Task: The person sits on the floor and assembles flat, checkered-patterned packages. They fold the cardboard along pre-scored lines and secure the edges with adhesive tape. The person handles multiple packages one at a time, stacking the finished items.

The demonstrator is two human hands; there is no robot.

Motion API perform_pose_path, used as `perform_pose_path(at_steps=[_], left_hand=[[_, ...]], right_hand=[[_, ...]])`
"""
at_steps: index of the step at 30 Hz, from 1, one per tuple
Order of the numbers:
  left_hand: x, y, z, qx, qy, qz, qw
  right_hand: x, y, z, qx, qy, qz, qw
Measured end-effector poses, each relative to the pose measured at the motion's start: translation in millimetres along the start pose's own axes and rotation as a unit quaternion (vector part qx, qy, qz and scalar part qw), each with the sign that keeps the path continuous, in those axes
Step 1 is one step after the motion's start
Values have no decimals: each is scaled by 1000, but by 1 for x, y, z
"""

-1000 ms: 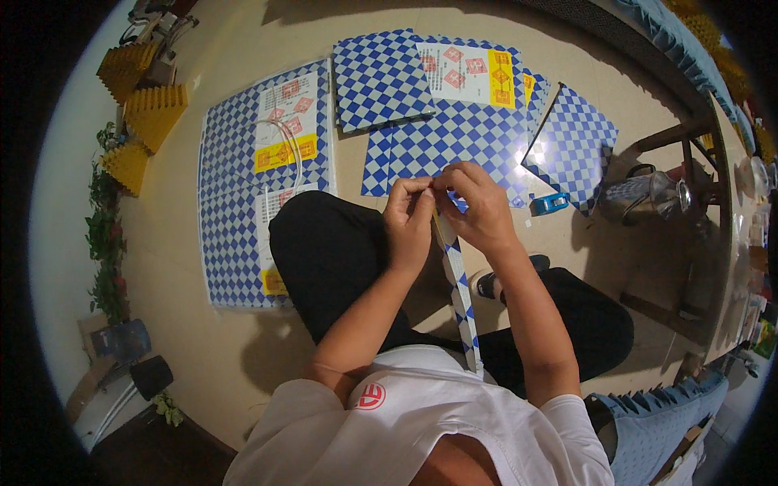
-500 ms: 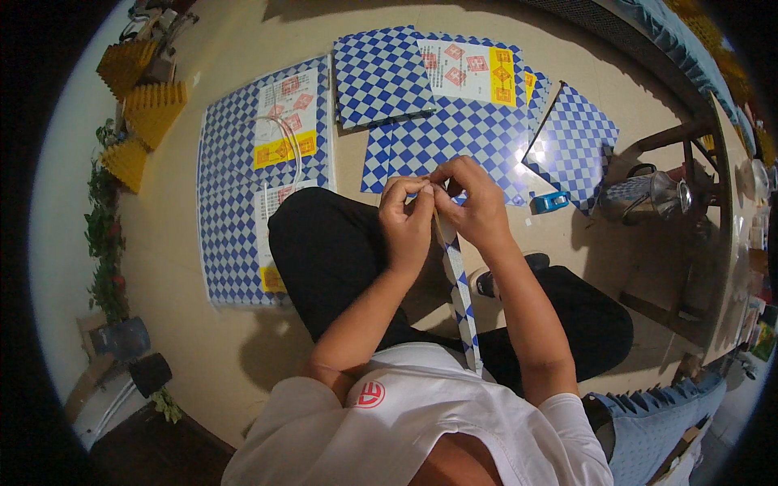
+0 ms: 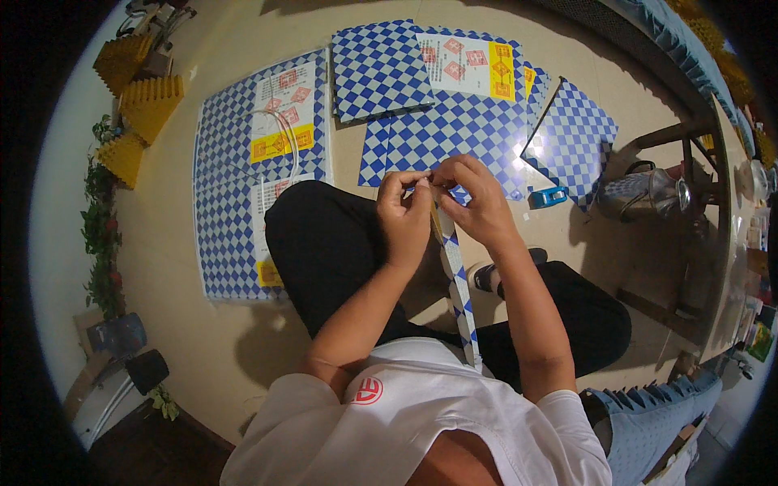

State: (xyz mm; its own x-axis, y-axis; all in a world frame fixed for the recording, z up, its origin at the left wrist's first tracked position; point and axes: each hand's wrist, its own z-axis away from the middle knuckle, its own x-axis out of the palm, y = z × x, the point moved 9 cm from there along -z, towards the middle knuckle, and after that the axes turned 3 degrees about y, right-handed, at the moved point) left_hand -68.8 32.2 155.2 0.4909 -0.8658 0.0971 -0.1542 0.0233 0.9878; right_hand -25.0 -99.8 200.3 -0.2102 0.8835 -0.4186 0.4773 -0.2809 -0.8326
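A long blue-and-white checkered piece of folded sheet (image 3: 461, 298), seen almost edge-on, stands between my arms and runs from my shirt up to my fingertips. A brownish inner edge shows near its far end. My left hand (image 3: 405, 215) pinches that end with thumb and forefinger. Close against it, my right hand (image 3: 478, 202) also grips the end, its fingers bent and pressed together. My fingers hide the exact spot they hold. Beyond my hands lie a large checkered sheet (image 3: 462, 134) and a folded checkered stack (image 3: 381, 73).
Plastic-wrapped checkered packs (image 3: 227, 211) lie left of my knee. A small blue tape dispenser (image 3: 549, 197) and another checkered sheet (image 3: 577, 134) are at the right. Past them stand a metal kettle (image 3: 660, 193) and a wooden-legged table (image 3: 689, 134). Pleated yellow pieces (image 3: 151, 105) line the left wall.
Both hands keep their pinch on the sheet's end, with only slight finger movement. My left fingers have shifted a little, and more of the brownish edge shows. The whole view has tilted slightly.
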Motion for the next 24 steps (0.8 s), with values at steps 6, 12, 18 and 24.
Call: perform_pose_path(at_steps=[6, 12, 18, 24], left_hand=[[6, -6, 1, -8, -65, -3, 998], [29, -15, 8, -101, -128, 110, 980], [30, -25, 5, -54, -149, 6, 987], [20, -26, 0, -55, -84, -19, 995]], right_hand=[[-6, 2, 19, 8, 18, 6, 1000], [12, 34, 52, 178, 88, -232, 952], [13, 37, 94, 259, 48, -332, 906], [-36, 12, 183, 369, 33, -240, 897]])
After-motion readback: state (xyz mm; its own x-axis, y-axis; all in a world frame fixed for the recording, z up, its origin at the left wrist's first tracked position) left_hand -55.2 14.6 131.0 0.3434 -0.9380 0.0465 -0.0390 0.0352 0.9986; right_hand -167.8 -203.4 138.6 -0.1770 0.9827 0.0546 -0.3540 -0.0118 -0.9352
